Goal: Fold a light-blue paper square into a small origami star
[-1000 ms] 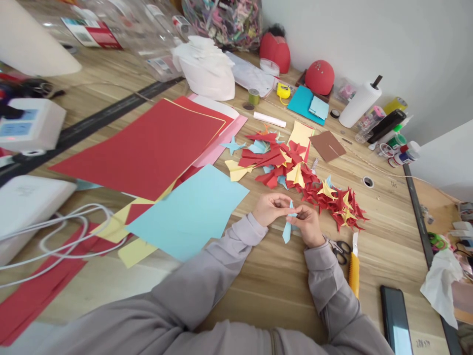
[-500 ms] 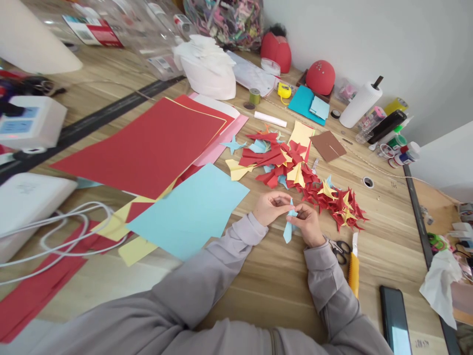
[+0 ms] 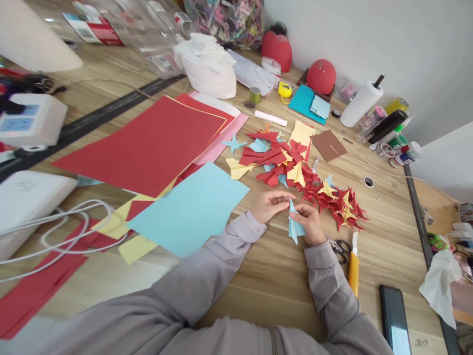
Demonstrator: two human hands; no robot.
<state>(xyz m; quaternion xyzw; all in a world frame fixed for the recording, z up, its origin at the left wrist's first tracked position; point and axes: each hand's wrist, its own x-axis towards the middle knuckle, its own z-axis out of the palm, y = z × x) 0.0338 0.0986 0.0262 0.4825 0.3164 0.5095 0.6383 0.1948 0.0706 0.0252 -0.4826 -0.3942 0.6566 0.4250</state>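
A small folded light-blue paper plane (image 3: 294, 230) hangs between my hands with its narrow tip up and its folded wings spread downward. My right hand (image 3: 311, 224) is closed on its right side, thumb and fingers pinching the fold. My left hand (image 3: 271, 205) is closed at the narrow tip, the fingertips against or very near the paper. Just beyond my hands lies a heap of folded paper planes (image 3: 271, 155) in red, yellow and blue. Beside it is a cluster of red and yellow pointed paper pieces (image 3: 345, 212).
Left of my hands lie a light-blue sheet (image 3: 192, 209) and a large red sheet (image 3: 148, 145). Black-handled scissors (image 3: 340, 249) and an orange-handled cutter (image 3: 354, 273) lie by my right wrist, with a phone (image 3: 395, 315) nearer me. White cables (image 3: 79, 241) curl at far left.
The blue paper plane has turned in my hands, so its wings now show wider, where before it looked like a narrow strip. My left hand has shifted slightly left.
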